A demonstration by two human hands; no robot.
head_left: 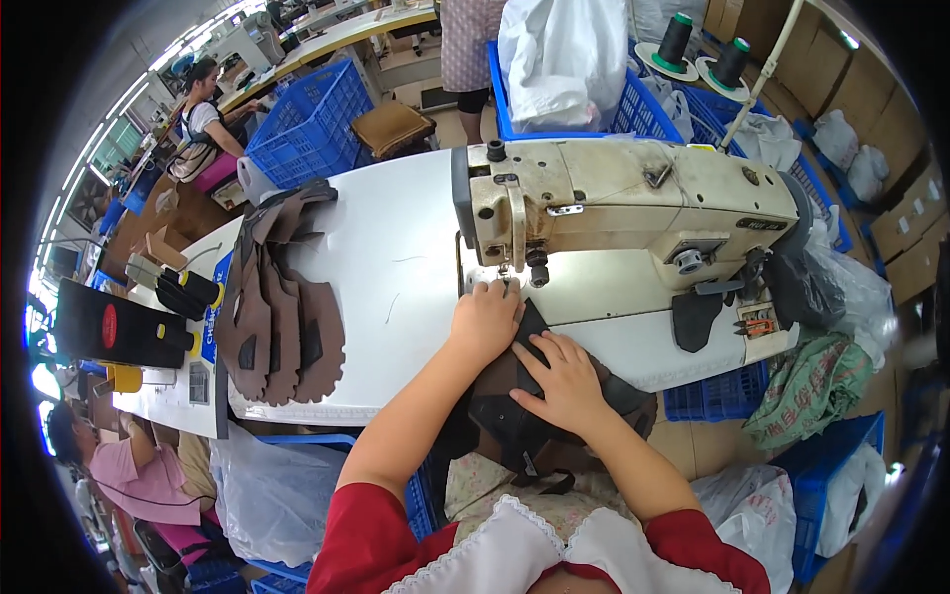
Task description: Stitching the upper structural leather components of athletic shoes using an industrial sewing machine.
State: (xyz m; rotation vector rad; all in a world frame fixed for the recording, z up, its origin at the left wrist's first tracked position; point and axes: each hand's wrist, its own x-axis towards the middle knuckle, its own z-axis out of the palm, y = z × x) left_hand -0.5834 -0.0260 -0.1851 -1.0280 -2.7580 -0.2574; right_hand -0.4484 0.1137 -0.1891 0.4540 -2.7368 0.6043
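A dark brown and black fabric piece (502, 408) lies under both hands at the near edge of the sewing machine's white table and hangs toward my lap. My left hand (487, 322) rests on its upper end, fingertips close to the presser foot and needle (505, 269); its fingers lie flat, the thumb partly hidden. Just to the right and nearer me, my right hand (566, 381) presses on the fabric with fingers spread. Over the hands stands the beige sewing machine (614, 203). A stack of brown scallop-edged fabric pieces (287, 332) lies on the table's left.
Black thread cones (675, 42) stand behind the machine. A dark cut piece (697, 321) lies at the table's right. Blue crates (312, 119) and white bags (559, 64) surround the table. A black box (114, 327) is at left; other people sit or stand nearby.
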